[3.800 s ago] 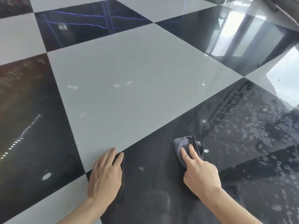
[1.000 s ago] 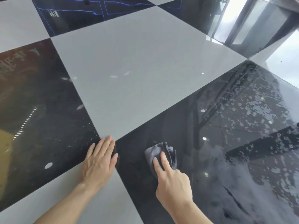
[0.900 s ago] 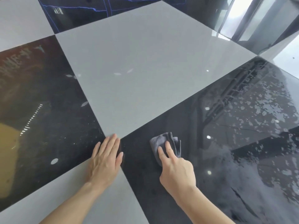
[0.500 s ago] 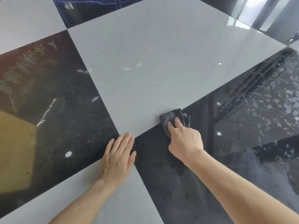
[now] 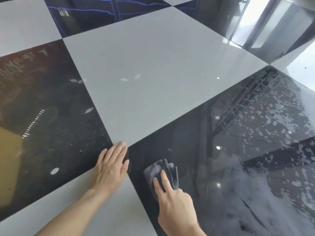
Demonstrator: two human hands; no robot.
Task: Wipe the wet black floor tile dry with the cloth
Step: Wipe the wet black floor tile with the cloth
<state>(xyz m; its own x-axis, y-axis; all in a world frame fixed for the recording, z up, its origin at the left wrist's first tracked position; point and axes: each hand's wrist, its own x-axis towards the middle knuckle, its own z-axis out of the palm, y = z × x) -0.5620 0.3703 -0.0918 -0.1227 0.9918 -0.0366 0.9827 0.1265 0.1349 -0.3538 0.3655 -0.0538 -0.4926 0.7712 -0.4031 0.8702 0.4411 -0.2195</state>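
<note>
The right hand (image 5: 173, 200) is pressing the crumpled grey cloth (image 5: 162, 171) onto the wet glossy black floor tile (image 5: 238, 150) near its left corner; the left hand (image 5: 110, 167), flat, is bracing. Droplets far right risk being missed.

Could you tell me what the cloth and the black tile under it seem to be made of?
The cloth looks like soft grey microfibre or similar fabric: matte, bunched in limp folds under the right hand. The black tile looks like polished ceramic or stone, hard and glossy: it mirrors lights and shows water beading in patches.
</note>
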